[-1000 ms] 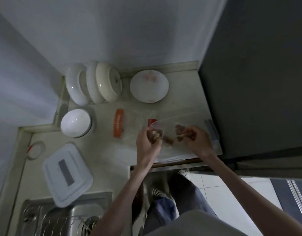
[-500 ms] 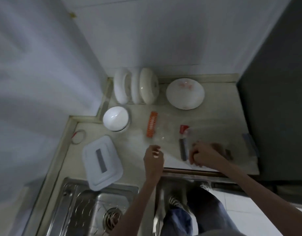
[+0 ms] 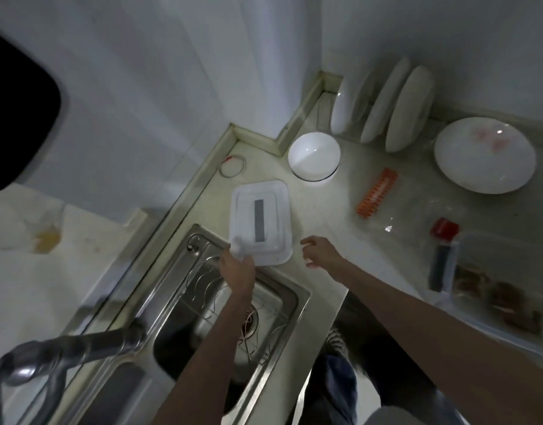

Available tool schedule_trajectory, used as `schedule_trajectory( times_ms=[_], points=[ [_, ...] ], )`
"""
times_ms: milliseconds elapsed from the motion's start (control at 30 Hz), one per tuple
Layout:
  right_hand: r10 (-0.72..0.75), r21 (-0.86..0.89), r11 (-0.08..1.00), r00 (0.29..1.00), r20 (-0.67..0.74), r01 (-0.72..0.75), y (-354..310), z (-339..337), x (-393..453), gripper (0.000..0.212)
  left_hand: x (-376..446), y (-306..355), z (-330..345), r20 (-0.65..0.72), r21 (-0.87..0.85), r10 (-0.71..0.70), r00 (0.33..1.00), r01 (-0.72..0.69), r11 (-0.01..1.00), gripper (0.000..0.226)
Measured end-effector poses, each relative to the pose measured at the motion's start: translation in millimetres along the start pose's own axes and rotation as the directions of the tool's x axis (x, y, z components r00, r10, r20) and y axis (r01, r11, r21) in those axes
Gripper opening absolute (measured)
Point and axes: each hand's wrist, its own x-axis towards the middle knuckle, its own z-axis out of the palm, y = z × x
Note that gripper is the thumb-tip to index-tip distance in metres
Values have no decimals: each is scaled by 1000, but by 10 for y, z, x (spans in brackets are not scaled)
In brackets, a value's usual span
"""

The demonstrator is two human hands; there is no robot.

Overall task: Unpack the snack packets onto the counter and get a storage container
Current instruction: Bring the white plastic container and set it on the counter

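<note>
A white rectangular storage container (image 3: 261,222) with a grey strip on its lid lies on the counter (image 3: 325,216) beside the sink. My left hand (image 3: 237,265) grips its near left corner, reaching over the sink. My right hand (image 3: 317,251) hovers just right of the container with fingers loosely spread, not touching it. A clear bag with brown snack pieces (image 3: 494,289) lies at the counter's right edge. Next to the bag lie a red packet (image 3: 444,230) and a dark strip (image 3: 439,268).
A steel sink (image 3: 227,305) with a wire rack and a faucet (image 3: 68,351) sits below the container. A white bowl (image 3: 313,156), upright plates (image 3: 386,105), a flat plate (image 3: 485,154), an orange clip (image 3: 377,193) and a wire ring (image 3: 232,167) stand further back.
My view has swung left toward the sink. Both hands left the snack bag and moved left to the white container; my left hand has taken hold of its corner.
</note>
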Motion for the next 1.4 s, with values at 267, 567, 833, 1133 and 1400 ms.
schedule_trajectory(
  times_ms=[267,567,833,1133,1400],
  points=[
    [90,137,986,995,30,-94,-44,352,321,75,213,-190,67,31,110,-175,984,170,979,30],
    [34,-7,999,978,-204,-36,-218,333,616,64,590,156,72,87,273,33,996,-55,960,52],
    [-67,-7,998,982,-177,67,-189,151,241,59,395,249,72,138,95,-139,981,127,987,41],
    [-400,205,892,915,-50,402,251,-1103,-1162,64,-692,518,-182,543,-301,-65,837,266,916,49],
    [63,377,861,662,-747,343,1014,-2422,-1789,40,-1422,1266,1225,740,-101,61,670,21,995,42]
  ],
)
